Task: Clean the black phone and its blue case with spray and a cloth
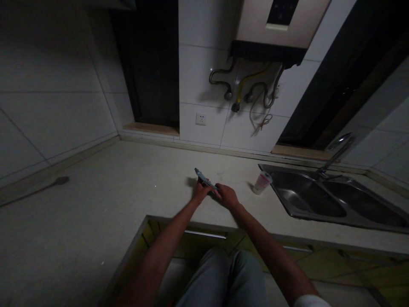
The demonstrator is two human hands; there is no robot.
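A thin, flat, blue-green piece [202, 175] is held just over the pale countertop [153, 170]; its kind is too small and dark to make out. My left hand [201, 191] grips it from below and the left, fingers closed around it. At its lower right end, my right hand [227, 196] pinches it between thumb and fingers. Both hands are close together, almost touching. To the right of my right hand, near the sink, stands a see-through plastic cup [262, 183] with pink print.
A steel double sink [306, 192] with a curved tap [338, 149] is set into the counter at right. On the wall hang a water heater [281, 25] and its hoses, with a socket [201, 119] lower left. A dark long-handled tool [60, 181] lies far left.
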